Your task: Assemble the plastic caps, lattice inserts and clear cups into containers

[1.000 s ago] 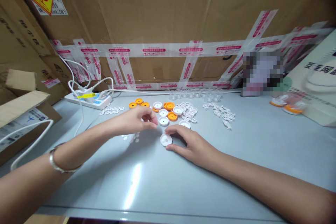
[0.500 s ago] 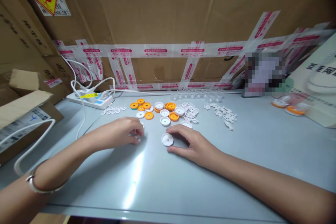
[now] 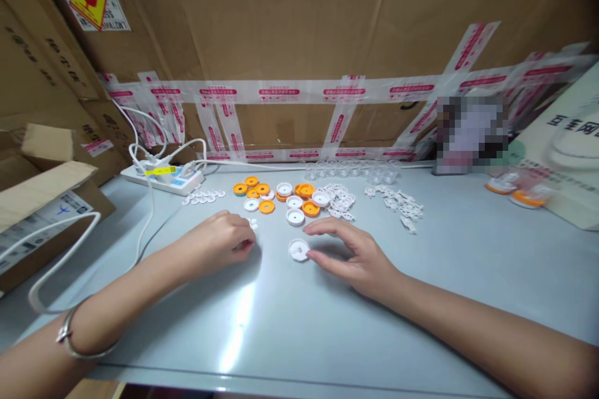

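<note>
A white round cap (image 3: 298,249) lies on the grey table (image 3: 290,324) in the middle. My right hand (image 3: 356,253) rests beside it, thumb and forefinger spread around its right side, touching or almost touching it. My left hand (image 3: 219,240) lies to the left with fingers curled, pinched over a few small white discs (image 3: 253,223); what it holds is hidden. Behind them sit several orange rings (image 3: 262,191) and white caps (image 3: 295,217), and a heap of small white star-shaped parts (image 3: 340,201).
A white power strip (image 3: 163,177) with cables (image 3: 60,243) lies at back left. Cardboard boxes (image 3: 37,199) stand on the left, a taped cardboard wall (image 3: 299,43) behind. More white parts (image 3: 401,204), clear cups (image 3: 350,168) and a white carton (image 3: 561,149) are on the right.
My left hand drew back from the white caps toward me and settled over the small white discs. My right hand stayed by the white cap, fingers lifting slightly.
</note>
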Demonstrator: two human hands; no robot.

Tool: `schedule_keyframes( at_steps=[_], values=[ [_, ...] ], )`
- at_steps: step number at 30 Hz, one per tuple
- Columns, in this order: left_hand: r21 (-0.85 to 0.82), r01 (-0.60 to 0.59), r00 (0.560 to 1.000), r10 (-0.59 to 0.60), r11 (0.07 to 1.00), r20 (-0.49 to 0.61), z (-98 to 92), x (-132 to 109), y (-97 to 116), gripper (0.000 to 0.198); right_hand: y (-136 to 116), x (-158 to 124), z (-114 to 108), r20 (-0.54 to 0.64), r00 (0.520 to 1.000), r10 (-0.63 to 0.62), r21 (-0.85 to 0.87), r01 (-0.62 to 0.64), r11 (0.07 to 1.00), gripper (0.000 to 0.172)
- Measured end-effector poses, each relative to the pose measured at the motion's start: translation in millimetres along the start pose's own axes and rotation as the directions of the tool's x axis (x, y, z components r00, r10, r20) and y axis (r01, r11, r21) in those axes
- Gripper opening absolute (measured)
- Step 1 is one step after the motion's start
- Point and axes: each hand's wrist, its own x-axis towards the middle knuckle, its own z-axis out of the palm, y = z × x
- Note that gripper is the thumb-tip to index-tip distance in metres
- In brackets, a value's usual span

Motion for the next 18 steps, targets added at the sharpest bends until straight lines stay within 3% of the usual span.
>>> schedule_keyframes(
  at_steps=[3, 8, 13, 15, 18],
  values=[
    [0.034, -0.029, 0.985, 0.034, 0.999, -0.17, 4.7, 2, 10, 0.019, -4, 1, -3, -0.109, 0.992, -0.066, 0.003, 0.067, 0.998, 0.013],
    [-0.282, -0.174, 0.895, 0.032, 0.943, -0.446, -3.1, 18, 45, 0.012, -12, 3, -3, -0.129, 0.982, -0.136, -0.006, 0.137, 0.991, 0.017],
    [-0.497, -0.179, 0.875, -0.094, 0.849, -0.475, -6.3, 33, 65, 0.007, -10, 2, -4, -0.153, 0.981, -0.121, 0.031, 0.127, 0.991, 0.021],
    [-0.548, -0.149, 0.892, -0.128, 0.823, -0.434, -5.3, 33, 61, 0.007, -7, 1, -4, -0.149, 0.983, -0.11, 0.039, 0.117, 0.992, 0.019],
    [-0.498, -0.158, 0.922, -0.053, 0.853, -0.384, -1.0, 27, 45, 0.009, -3, 1, -5, -0.078, 0.995, -0.065, 0.016, 0.066, 0.998, 0.015]
  ],
)
